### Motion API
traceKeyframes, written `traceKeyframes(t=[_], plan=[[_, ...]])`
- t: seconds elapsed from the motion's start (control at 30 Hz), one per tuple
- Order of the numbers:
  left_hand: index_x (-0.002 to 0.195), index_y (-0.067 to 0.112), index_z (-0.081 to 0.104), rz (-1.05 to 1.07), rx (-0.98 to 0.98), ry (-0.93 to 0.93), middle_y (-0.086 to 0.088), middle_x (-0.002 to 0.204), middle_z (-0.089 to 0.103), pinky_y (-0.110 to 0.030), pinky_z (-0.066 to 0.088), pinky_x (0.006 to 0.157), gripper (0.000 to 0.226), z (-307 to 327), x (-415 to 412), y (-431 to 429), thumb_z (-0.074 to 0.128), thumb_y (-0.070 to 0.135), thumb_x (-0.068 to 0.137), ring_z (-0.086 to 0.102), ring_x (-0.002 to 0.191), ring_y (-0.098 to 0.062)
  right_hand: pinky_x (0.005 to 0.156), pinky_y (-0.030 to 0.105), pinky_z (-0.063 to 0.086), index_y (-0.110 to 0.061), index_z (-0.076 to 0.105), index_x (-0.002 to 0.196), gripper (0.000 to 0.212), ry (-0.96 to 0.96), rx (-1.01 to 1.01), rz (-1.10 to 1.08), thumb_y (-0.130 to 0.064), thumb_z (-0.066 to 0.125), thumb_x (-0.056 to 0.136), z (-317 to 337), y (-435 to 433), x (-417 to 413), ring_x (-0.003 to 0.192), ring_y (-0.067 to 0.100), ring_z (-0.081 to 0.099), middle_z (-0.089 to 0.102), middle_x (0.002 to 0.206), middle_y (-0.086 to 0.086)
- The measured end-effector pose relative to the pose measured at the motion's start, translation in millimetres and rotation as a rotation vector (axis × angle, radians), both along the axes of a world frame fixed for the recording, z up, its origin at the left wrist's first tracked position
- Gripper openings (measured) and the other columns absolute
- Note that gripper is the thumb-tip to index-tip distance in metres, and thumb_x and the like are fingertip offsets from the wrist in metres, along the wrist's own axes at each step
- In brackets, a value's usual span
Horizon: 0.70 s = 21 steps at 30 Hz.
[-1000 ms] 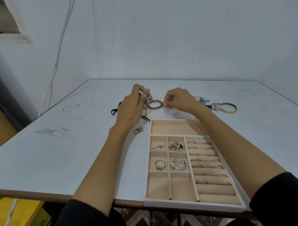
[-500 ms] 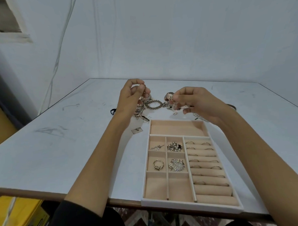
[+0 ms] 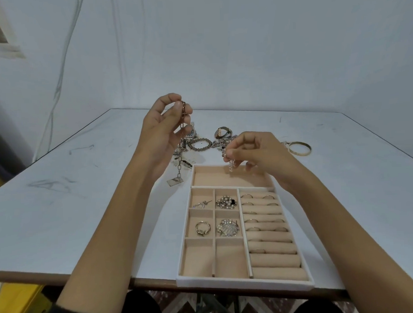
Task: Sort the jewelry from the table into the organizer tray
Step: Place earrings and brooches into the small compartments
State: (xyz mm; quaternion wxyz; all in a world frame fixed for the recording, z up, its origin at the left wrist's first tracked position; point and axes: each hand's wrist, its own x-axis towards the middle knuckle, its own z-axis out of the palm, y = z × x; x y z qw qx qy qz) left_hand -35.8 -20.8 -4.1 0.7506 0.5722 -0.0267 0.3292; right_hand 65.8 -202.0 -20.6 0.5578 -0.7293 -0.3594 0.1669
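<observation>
Head view: left hand (image 3: 163, 132) pinches a metal link chain (image 3: 180, 152) hanging from its fingertips; right hand (image 3: 257, 152) pinches a small sparkling piece (image 3: 231, 166) dangling over the beige organizer tray (image 3: 242, 281).

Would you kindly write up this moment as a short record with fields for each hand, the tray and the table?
Organizer tray: rings and brooches in several compartments.
Left hand: fingers pinch a chain necklace, its tag hanging left of the tray.
Right hand: pinches a small sparkly piece over the tray's far compartment.
Table: beaded bracelet, gold bangle, watch.
</observation>
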Motion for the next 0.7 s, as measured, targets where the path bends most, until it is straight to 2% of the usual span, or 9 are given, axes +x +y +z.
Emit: traceKeyframes(t=[0.2, 0.4, 0.53, 0.63, 0.7], plan=[[0.099, 0.016, 0.052, -0.089, -0.124, -0.042, 0.002, 0.079, 0.059, -0.020, 0.041, 0.056, 0.010, 9, -1, -9, 0.046, 0.009, 0.100, 0.049, 0.065, -0.008, 0.051, 0.018, 0.045, -0.007, 0.068, 0.088, 0.004, -0.023, 0.009, -0.012, -0.008, 0.070, 0.084, -6, 6, 0, 0.063, 0.014, 0.063, 0.074, 0.083, 0.012], [0.099, 0.016, 0.052, -0.114, -0.162, -0.064, 0.002, 0.079, 0.058, -0.018, 0.037, 0.054, 0.011, 16, -5, -16, 0.045, 0.009, 0.100, 0.048, 0.065, -0.007, 0.055, 0.019, 0.048, -0.007, 0.068, 0.090, 0.006, -0.018, 0.032, 0.010, -0.008, 0.070, 0.084, -9, 7, 0, 0.064, 0.012, 0.064, 0.074, 0.084, 0.012], [0.098, 0.015, 0.052, -0.146, -0.158, -0.076, 0.002, 0.079, 0.057, -0.019, 0.038, 0.054, 0.011, 20, -10, -23, 0.044, 0.009, 0.100, 0.048, 0.065, -0.008, 0.060, 0.022, 0.052, -0.006, 0.069, 0.095, 0.013, 0.034, 0.071, 0.052, -0.003, 0.071, 0.083, -10, 7, 1, 0.066, 0.017, 0.063, 0.072, 0.079, 0.012], [0.099, 0.015, 0.052, -0.177, -0.160, -0.093, 0.002, 0.079, 0.057, -0.018, 0.038, 0.054, 0.011, 24, -15, -30, 0.043, 0.008, 0.100, 0.047, 0.065, -0.008, 0.065, 0.028, 0.055, -0.003, 0.068, 0.105, 0.019, 0.070, 0.062, 0.129, 0.002, 0.064, 0.087, -10, 6, 1, 0.072, 0.025, 0.063, 0.066, 0.077, 0.009], [0.098, 0.016, 0.052, -0.187, -0.158, -0.097, 0.002, 0.078, 0.057, -0.018, 0.038, 0.054, 0.012, 28, -18, -34, 0.043, 0.008, 0.100, 0.047, 0.065, -0.008, 0.068, 0.030, 0.057, -0.001, 0.067, 0.110, 0.022, 0.076, 0.046, 0.170, 0.005, 0.057, 0.091, -10, 6, -1, 0.071, 0.021, 0.062, 0.062, 0.075, 0.007]])
